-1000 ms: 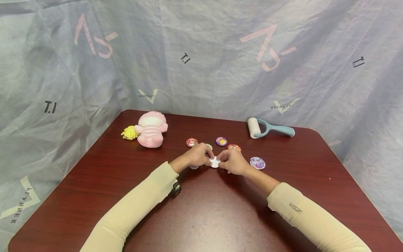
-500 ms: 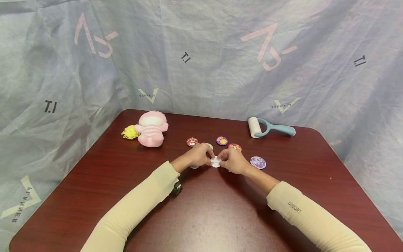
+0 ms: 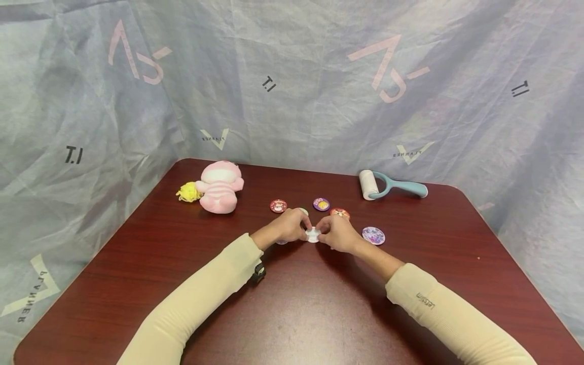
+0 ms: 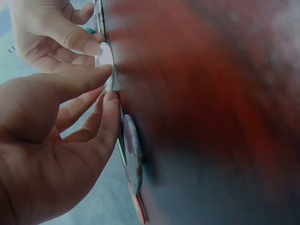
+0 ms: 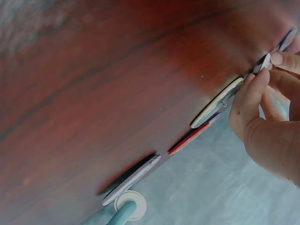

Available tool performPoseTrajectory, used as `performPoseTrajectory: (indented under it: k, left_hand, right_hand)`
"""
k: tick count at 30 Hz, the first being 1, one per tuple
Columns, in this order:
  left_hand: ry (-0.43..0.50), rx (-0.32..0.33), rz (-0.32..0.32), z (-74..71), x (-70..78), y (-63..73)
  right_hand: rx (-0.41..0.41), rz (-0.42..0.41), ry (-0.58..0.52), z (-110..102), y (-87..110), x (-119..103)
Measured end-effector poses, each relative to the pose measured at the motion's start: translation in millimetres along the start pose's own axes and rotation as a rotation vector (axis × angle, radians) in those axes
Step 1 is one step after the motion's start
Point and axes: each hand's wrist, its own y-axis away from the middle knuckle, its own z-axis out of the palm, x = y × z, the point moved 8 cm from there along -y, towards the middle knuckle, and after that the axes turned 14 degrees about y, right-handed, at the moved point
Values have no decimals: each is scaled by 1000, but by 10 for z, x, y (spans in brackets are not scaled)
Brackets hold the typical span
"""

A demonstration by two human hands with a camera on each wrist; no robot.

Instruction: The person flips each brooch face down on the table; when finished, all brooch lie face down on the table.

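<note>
At the middle of the table, both hands meet at a small white round badge. My left hand pinches its left edge, and the right hand pinches the right edge. Seen from the left wrist, the white badge is tilted on edge, its pale face between the fingers and thumbs. Partly hidden by the left hand are a pale green badge and a badge near the wrist. An orange-red badge sits just behind the right hand.
A red badge and a purple badge lie farther back; a violet-white badge lies to the right. A pink plush toy beside a yellow bundle is back left. A lint roller lies back right, before a grey curtain.
Both hands keep their place at the white badge. Its visible outline shifts slightly between the fingers; the other things stay where they were.
</note>
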Motion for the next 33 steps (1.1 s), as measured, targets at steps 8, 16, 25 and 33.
performPoseTrajectory:
  k: [8,16,25,33]
  left_hand:
    - [25,-2,-15,2,-7,7]
    - [-9,21,15,-11,16,0]
    - [-28,16,21,-1,22,8]
    - [-26,30,29,-52,15,9]
  right_hand:
    - [6,10,24,-6,-9,17]
    - [8,23,34,9,-19,29]
    - [1,17,30,16,-10,41]
    - [1,27,16,-12,-4,29]
